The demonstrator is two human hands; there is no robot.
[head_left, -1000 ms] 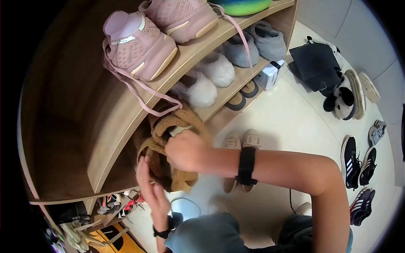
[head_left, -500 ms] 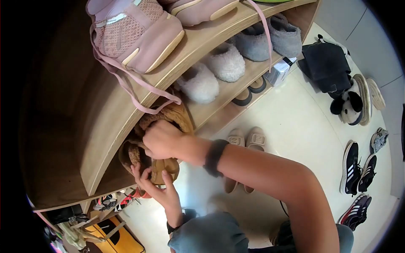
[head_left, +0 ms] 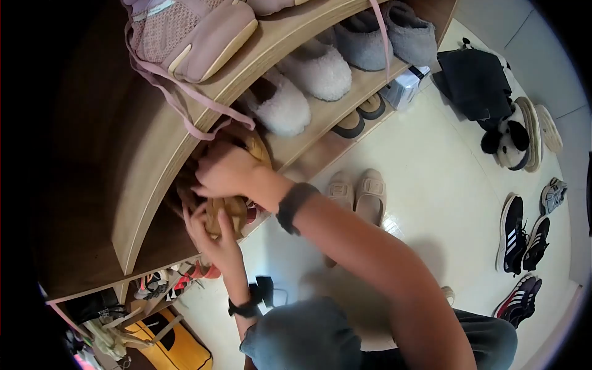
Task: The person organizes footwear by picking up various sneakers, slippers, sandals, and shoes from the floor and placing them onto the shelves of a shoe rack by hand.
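Tan shoes (head_left: 236, 209), a pair, at the mouth of the lower compartment of the wooden shoe rack (head_left: 148, 203), just below the thick upper board. Smooth, slightly shiny mustard-tan outside, creased at the front of the lower one; openings dark brown, blurred and mostly behind the fingers. Cannot tell whether soles touch the board.

Right hand (head_left: 227, 169): knuckles up, fingers curled narrow, holding the shoes by the upper edge; fingertips hidden. Left hand (head_left: 216, 242): thumb apart from the fingers, laid against the lower shoe; cannot tell if it grips. Dark band on each wrist.

Markings: black sneakers (head_left: 510, 240) on the floor (head_left: 431, 185) carry three white side stripes; dark striped sneakers (head_left: 517, 302) near them show a red edge. Beige flats (head_left: 372, 184) have squarish buckles, any lettering too small to read. White box (head_left: 401, 92) at the rack's far end, print illegible. Yellow item (head_left: 185, 351) at lower left bears a black shape, partly behind straps.

Nearby: pink sneakers (head_left: 213, 43) on the board above, lace loop hanging close to the right hand. White fluffy slippers (head_left: 327, 74) beside the tan pair, grey slippers (head_left: 412, 46) farther along. Panda plush (head_left: 512, 148) next to a black bag (head_left: 478, 83).
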